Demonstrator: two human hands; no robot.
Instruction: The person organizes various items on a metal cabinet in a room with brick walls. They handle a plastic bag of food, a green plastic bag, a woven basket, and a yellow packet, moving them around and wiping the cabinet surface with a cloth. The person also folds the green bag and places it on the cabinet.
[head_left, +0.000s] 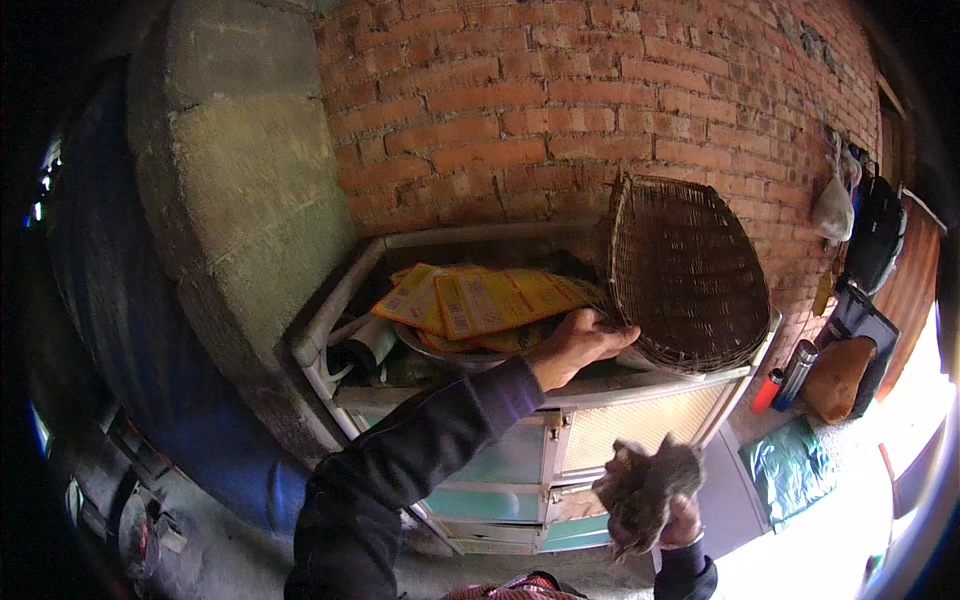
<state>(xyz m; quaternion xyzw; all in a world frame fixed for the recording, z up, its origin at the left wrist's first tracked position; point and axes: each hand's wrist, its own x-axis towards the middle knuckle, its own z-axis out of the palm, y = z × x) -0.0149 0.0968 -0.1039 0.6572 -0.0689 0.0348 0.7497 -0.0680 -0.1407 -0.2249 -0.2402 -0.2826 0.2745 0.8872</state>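
My left hand grips the lower left rim of a brown woven wicker basket, which is tipped up on its side against the brick wall with its hollow facing me. My right hand holds a bunched grey-brown cloth in front of the cabinet. Left of the basket, several yellow printed packets lie spread over a round basin on the cabinet top. Parts of the basin are hidden under the packets and behind my left forearm.
Below stands a cabinet with glazed doors. A concrete block pillar rises at the left, beside a blue tarpaulin. To the right are a steel flask, a red bottle, a brown bag and a green plastic sheet.
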